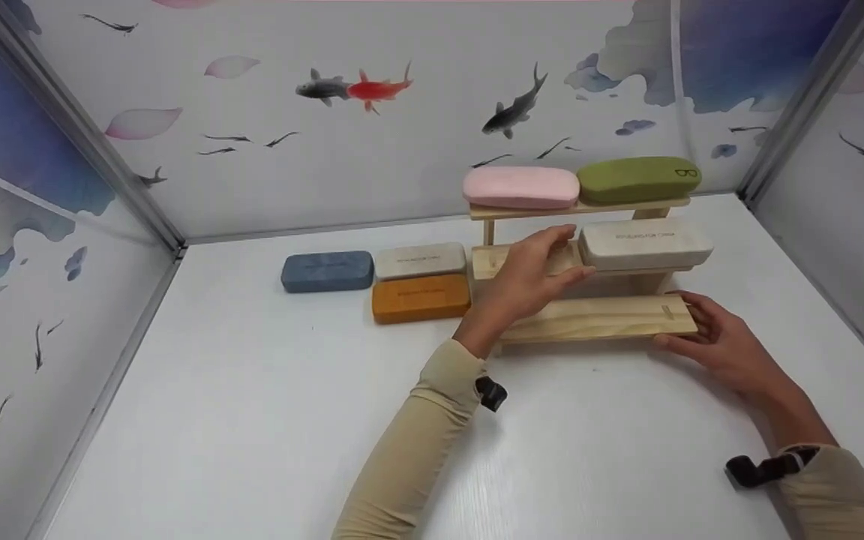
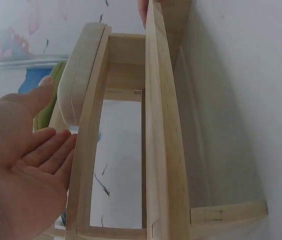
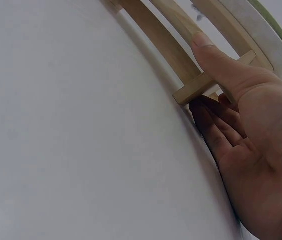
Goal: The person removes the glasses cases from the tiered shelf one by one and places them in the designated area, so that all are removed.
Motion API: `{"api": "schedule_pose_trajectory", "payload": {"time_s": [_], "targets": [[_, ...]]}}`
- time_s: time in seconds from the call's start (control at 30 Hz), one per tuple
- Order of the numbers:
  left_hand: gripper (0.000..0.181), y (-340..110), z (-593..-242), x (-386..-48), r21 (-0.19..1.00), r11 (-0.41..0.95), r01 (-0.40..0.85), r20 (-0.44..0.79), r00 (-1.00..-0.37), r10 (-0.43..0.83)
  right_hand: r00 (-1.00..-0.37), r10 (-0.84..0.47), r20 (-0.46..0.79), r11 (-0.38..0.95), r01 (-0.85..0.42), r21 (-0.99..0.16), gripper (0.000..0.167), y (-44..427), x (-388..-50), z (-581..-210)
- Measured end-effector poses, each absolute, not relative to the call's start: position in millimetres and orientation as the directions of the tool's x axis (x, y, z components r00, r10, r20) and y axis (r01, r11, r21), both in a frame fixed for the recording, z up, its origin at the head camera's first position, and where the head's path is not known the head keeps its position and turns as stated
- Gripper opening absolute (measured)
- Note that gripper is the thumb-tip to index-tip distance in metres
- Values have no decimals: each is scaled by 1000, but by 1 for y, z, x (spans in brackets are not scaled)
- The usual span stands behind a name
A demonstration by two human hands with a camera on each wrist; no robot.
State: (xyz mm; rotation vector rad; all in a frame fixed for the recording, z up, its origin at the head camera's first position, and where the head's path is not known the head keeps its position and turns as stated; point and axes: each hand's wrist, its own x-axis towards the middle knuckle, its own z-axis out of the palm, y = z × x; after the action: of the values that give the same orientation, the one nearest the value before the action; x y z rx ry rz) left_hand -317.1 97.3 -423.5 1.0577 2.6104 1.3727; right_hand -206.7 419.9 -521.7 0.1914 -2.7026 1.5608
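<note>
A three-tier wooden rack [image 1: 597, 318] stands at the right. On its top tier lie a pink case [image 1: 520, 187] and a green case [image 1: 639, 180]; a cream case [image 1: 645, 244] is on the right of the middle tier. Over the left part of that tier is my left hand [image 1: 526, 279], thumb and fingers spread and nothing between them, beside the cream case [image 2: 81, 75] in the left wrist view. My right hand [image 1: 732, 352] grips the right end of the lowest tier; in the right wrist view its thumb lies along the board, with the other fingers [image 3: 218, 125] behind the end.
Left of the rack on the white table [image 1: 252, 420] lie a blue case [image 1: 327, 271], a light grey case [image 1: 421, 260] and an orange case [image 1: 421, 298]. Printed panels with fish [image 1: 514, 112] stand behind and at both sides.
</note>
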Motion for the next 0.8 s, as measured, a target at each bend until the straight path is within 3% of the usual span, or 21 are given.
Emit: {"api": "schedule_pose_trajectory", "payload": {"time_s": [0.4,0.8], "targets": [[82,115,-422,-319,708,475,522,217,-801,557,-993,-95,73,475,-110,-873,80,420,-207,-524],[81,129,-422,-317,651,567,505,205,-836,509,-995,-81,61,505,-94,-858,83,419,-206,-522]]}}
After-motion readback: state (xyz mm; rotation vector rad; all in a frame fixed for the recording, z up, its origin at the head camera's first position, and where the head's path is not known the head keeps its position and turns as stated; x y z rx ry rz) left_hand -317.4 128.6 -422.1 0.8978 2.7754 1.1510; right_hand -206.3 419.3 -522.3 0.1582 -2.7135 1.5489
